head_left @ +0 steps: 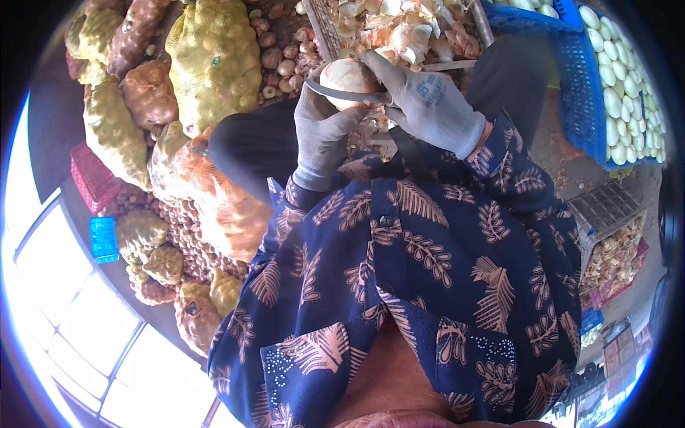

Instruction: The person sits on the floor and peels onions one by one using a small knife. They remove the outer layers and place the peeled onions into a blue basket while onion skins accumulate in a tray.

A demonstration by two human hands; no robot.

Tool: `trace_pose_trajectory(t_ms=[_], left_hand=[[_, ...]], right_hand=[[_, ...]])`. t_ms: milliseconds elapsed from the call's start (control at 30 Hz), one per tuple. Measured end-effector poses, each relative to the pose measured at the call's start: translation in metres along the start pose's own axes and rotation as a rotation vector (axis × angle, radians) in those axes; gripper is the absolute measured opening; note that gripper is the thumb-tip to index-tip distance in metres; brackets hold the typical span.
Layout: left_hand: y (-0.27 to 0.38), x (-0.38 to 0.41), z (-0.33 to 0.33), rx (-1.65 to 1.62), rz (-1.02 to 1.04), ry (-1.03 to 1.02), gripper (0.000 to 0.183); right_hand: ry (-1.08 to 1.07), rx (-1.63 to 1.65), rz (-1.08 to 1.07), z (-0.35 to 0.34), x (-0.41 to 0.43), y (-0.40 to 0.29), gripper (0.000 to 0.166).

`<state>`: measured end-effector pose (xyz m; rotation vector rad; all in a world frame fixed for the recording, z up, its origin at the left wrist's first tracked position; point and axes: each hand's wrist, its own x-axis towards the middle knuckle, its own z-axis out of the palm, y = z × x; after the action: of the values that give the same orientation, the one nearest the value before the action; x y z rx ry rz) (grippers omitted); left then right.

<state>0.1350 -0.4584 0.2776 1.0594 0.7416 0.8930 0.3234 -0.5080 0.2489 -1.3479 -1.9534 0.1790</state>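
Both hands wear light grey knitted work gloves. My left hand (324, 125) grips an onion (348, 81) from its left side and below. The onion is pale, with some brownish skin at its right side. In my right hand (436, 101) is a knife (348, 95), whose curved blade lies across the lower front of the onion; its handle is mostly hidden in the glove. The right thumb and a finger also touch or nearly touch the onion's right side. Just beyond the hands, a crate (322, 29) holds a heap of loose onion skins (409, 37).
Mesh sacks of onions (214, 64) and loose onions (286, 67) lie at the left. At the right, blue plastic crates (580, 99) hold pale peeled onions (615, 107). A grey crate (607, 206) stands lower right, beside more skins. Bent knees flank the hands.
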Motion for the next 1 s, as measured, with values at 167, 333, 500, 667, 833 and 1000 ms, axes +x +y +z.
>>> trace_pose_trajectory(t_ms=[167,333,500,667,833,1000], left_hand=[[-0.007,-0.001,-0.008,-0.095,-0.039,-0.062,0.073],[-0.019,-0.003,-0.01,-0.283,-0.053,-0.066,0.066],[-0.011,-0.009,-0.002,-0.109,-0.126,-0.113,0.071],[-0.002,-0.012,0.0,-0.016,-0.03,-0.066,0.083],[-0.021,-0.004,-0.016,-0.184,-0.024,-0.076,0.088],[-0.008,-0.007,-0.003,-0.174,-0.005,-0.07,0.098]], right_hand=[[-0.054,-0.009,0.024,0.01,-0.005,0.01,0.073],[-0.137,0.002,0.159,0.016,-0.028,0.026,0.08],[0.03,0.006,-0.058,0.01,-0.014,0.018,0.07],[-0.14,0.028,0.161,0.023,-0.021,0.043,0.067],[-0.189,0.251,0.638,0.036,-0.025,0.075,0.05],[-0.348,1.46,0.934,-0.006,-0.001,0.022,0.041]])
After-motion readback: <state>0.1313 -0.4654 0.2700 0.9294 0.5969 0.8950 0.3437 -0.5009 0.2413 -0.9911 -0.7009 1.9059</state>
